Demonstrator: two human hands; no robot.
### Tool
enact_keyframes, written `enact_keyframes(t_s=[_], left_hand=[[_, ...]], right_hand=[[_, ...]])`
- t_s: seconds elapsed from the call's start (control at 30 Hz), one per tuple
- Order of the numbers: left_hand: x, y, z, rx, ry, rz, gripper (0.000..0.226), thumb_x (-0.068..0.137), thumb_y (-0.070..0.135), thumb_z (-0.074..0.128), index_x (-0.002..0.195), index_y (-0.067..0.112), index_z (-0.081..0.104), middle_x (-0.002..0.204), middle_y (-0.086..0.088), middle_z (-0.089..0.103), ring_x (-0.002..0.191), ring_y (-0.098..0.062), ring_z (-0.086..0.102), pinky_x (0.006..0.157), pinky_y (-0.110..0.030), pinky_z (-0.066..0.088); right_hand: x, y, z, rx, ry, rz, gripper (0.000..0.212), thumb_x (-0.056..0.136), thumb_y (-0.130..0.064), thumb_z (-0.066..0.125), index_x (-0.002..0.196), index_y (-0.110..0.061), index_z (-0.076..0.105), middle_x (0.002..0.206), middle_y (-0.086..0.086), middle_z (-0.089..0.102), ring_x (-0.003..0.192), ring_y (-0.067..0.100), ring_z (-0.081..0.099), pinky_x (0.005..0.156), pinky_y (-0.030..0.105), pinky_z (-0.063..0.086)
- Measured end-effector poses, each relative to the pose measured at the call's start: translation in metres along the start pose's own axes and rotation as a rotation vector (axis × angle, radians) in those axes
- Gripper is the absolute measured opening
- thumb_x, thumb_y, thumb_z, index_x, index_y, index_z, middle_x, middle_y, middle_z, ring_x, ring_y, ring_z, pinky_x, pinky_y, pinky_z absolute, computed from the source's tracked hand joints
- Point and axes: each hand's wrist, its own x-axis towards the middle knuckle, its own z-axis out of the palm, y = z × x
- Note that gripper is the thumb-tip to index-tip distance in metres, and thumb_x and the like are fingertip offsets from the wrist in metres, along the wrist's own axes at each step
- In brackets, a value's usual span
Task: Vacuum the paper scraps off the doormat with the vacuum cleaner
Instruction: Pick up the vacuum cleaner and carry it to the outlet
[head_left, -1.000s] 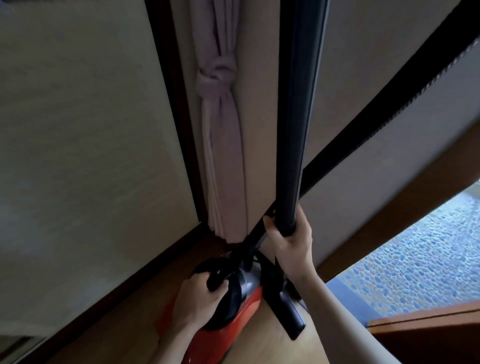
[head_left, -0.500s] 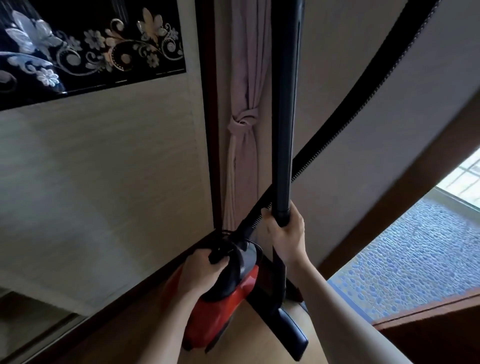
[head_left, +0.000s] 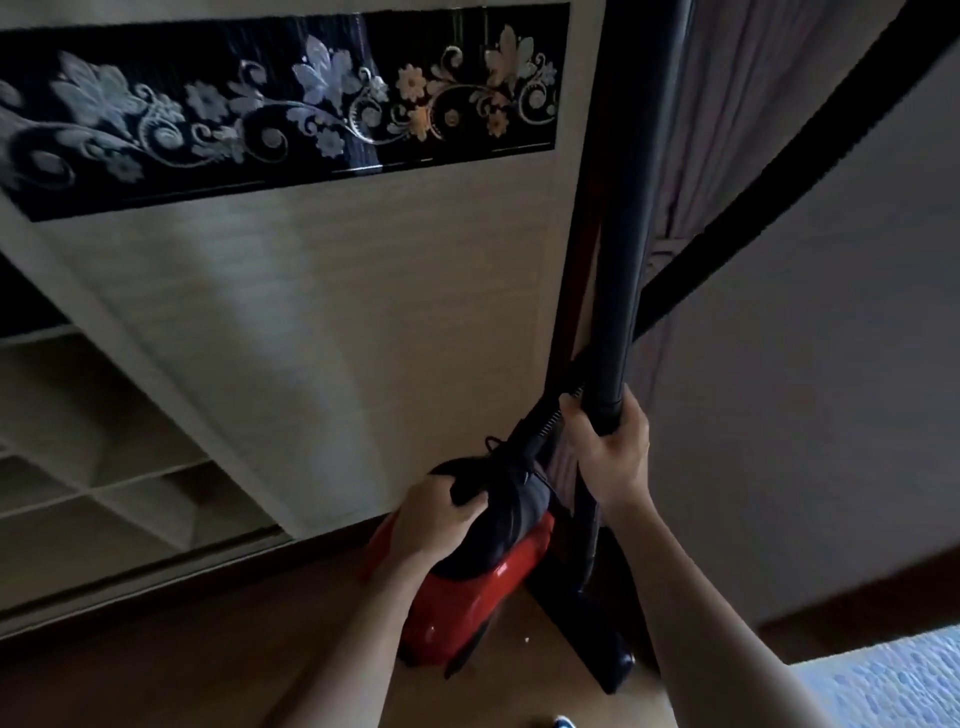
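Observation:
A red and black vacuum cleaner stands on the wooden floor by the wall. My left hand grips the black handle on top of its body. My right hand grips the black upright wand, which runs up out of the frame. The black ribbed hose arcs from the vacuum up to the upper right. The flat black floor nozzle rests on the floor below my right hand. No doormat and no paper scraps are in view.
A wardrobe door with a black floral band fills the left, with open shelves at far left. A pinkish curtain hangs behind the wand. A blue pebble-pattern floor shows at lower right.
The view has swung left and upward, bringing the floral band and the shelves into sight. Both hands keep their grips on the vacuum handle and the wand.

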Motion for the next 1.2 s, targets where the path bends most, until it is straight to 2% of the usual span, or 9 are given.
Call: enact_keyframes(t_s=[0.1,0.2,0.37,0.47,0.63,0.83,0.97,1.07,1.2], left_hand=[[-0.001,-0.005,-0.007,0.01,0.08,-0.089,0.037,0.089,0.04,0.066,0.069,0.01,0.06,0.063,0.001,0.061,0.062,-0.015,0.062,0.052,-0.024,0.046],[-0.011,-0.007,-0.014,-0.007,0.184,-0.191,0.038,0.088,0.041,0.067,0.071,0.007,0.063,0.064,-0.004,0.064,0.065,-0.021,0.065,0.06,-0.036,0.052],[-0.039,-0.016,-0.025,-0.019,0.401,-0.391,0.029,0.087,0.037,0.069,0.089,0.009,0.074,0.089,-0.009,0.073,0.089,-0.027,0.068,0.07,-0.031,0.048],[-0.063,-0.024,-0.032,-0.034,0.52,-0.522,0.027,0.087,0.034,0.071,0.091,0.008,0.075,0.093,-0.012,0.075,0.093,-0.03,0.068,0.066,-0.025,0.039],[-0.111,-0.041,-0.048,-0.076,0.685,-0.688,0.028,0.085,0.038,0.071,0.088,0.011,0.075,0.086,-0.008,0.074,0.086,-0.026,0.069,0.065,-0.023,0.037],[-0.182,-0.064,-0.067,-0.142,0.82,-0.808,0.032,0.089,0.037,0.066,0.069,0.013,0.065,0.062,0.002,0.063,0.06,-0.014,0.062,0.056,-0.029,0.047],[-0.229,-0.088,-0.078,-0.217,0.953,-0.89,0.036,0.088,0.036,0.07,0.071,0.004,0.067,0.063,-0.01,0.066,0.058,-0.024,0.066,0.049,-0.034,0.046],[-0.259,-0.116,-0.092,-0.279,1.036,-0.954,0.046,0.088,0.038,0.07,0.067,-0.001,0.063,0.055,-0.014,0.06,0.048,-0.028,0.06,0.046,-0.033,0.041],[-0.296,-0.164,-0.112,-0.333,1.108,-1.021,0.042,0.089,0.036,0.07,0.057,0.013,0.057,0.045,0.005,0.051,0.036,-0.008,0.05,0.043,-0.027,0.038]], right_hand=[[0.016,0.012,0.015,0.061,-0.119,0.005,0.031,0.09,-0.021,0.071,0.073,-0.041,0.054,0.059,-0.014,0.054,0.055,0.009,0.051,0.054,0.03,0.043],[0.03,0.015,0.034,0.117,-0.243,-0.004,0.022,0.086,-0.032,0.07,0.075,-0.039,0.052,0.059,-0.015,0.049,0.055,0.007,0.046,0.054,0.028,0.039],[0.04,0.014,0.068,0.184,-0.448,-0.032,0.019,0.083,-0.045,0.07,0.076,-0.04,0.053,0.065,-0.009,0.054,0.062,0.019,0.054,0.058,0.037,0.047],[0.034,0.01,0.088,0.206,-0.584,-0.048,0.02,0.084,-0.047,0.071,0.081,-0.036,0.054,0.068,0.003,0.056,0.065,0.027,0.056,0.063,0.05,0.052],[0.002,-0.012,0.127,0.276,-0.782,-0.059,0.018,0.084,-0.038,0.071,0.082,-0.028,0.057,0.076,0.029,0.055,0.07,0.045,0.055,0.064,0.052,0.053],[-0.059,-0.04,0.179,0.36,-1.016,-0.096,0.023,0.093,-0.017,0.073,0.082,-0.027,0.055,0.074,0.015,0.059,0.066,0.032,0.058,0.062,0.036,0.051],[-0.104,-0.057,0.212,0.454,-1.181,-0.102,0.018,0.095,-0.016,0.074,0.106,-0.012,0.06,0.084,-0.001,0.06,0.077,0.016,0.062,0.069,0.023,0.053],[-0.137,-0.075,0.241,0.471,-1.291,-0.092,0.021,0.095,-0.014,0.073,0.107,-0.002,0.06,0.077,0.009,0.059,0.064,0.015,0.06,0.06,0.022,0.052],[-0.184,-0.099,0.282,0.503,-1.406,-0.121,0.015,0.095,-0.01,0.073,0.093,-0.01,0.058,0.068,0.01,0.054,0.053,0.013,0.054,0.054,0.023,0.05]])
